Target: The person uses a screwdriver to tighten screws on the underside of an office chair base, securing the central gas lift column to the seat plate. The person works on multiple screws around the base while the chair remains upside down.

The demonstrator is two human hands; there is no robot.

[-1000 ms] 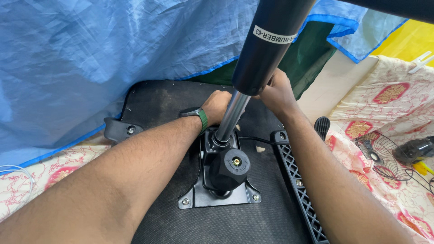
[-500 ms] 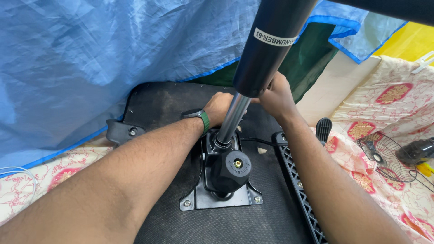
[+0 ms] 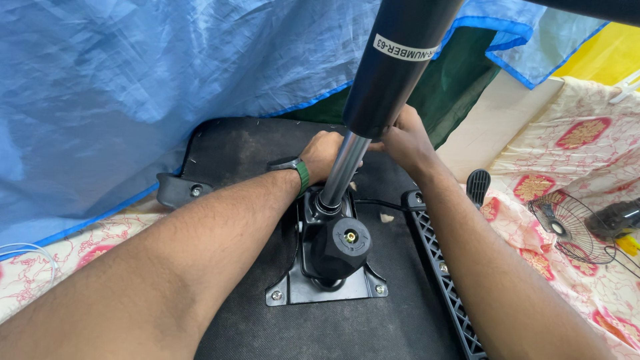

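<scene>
An upturned black chair seat (image 3: 247,150) lies in front of me, its metal tilt mechanism (image 3: 330,263) bolted on a plate. A gas lift cylinder (image 3: 393,67) rises from the mechanism toward the camera, chrome rod (image 3: 343,167) below, black tube above. My left hand (image 3: 323,153), a green-strapped watch on its wrist, rests behind the rod on the seat underside. My right hand (image 3: 400,140) is just right of the rod, partly hidden behind the black tube. Its fingers curl inward; whether either hand holds anything is hidden.
A blue tarpaulin (image 3: 133,87) covers the left and back. A black ribbed armrest part (image 3: 440,280) lies along the seat's right edge. A floral cloth (image 3: 573,167) covers the right, with a wire fan guard (image 3: 567,227) on it. A black lever (image 3: 477,187) sticks up nearby.
Both hands have stayed behind the cylinder with only slight shifts. The view has moved a little; nothing was picked up or let go.
</scene>
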